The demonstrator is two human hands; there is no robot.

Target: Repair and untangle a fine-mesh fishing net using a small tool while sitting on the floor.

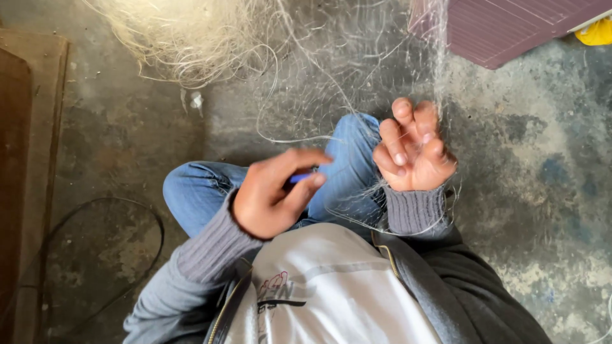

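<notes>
Near the middle of the frame, the person's left hand (274, 194) is pinched shut on a small blue tool (299, 177), thumb and forefinger closed over it so that only a short blue sliver shows between them (its full shape cannot be told). Just to the right, and a little higher, the right hand (414, 156) is turned palm up with the fingers curled inward, closed on strands of a fine, pale fishing net (357, 70) that drapes down from the top of the frame and over the wrist. The two hands sit near each other but apart, with a bent knee in blue jeans (344, 165) between and beneath them. A loose, cream-coloured heap of the netting (185, 32) lies at the upper left on the grey concrete floor (535, 210). At the upper right corner sits a ribbed purple panel (510, 28) with a bit of yellow beside it. A thin dark cable (150, 216) curves across the floor at the lower left, beside a brown wooden board (25, 159) along the left edge.
</notes>
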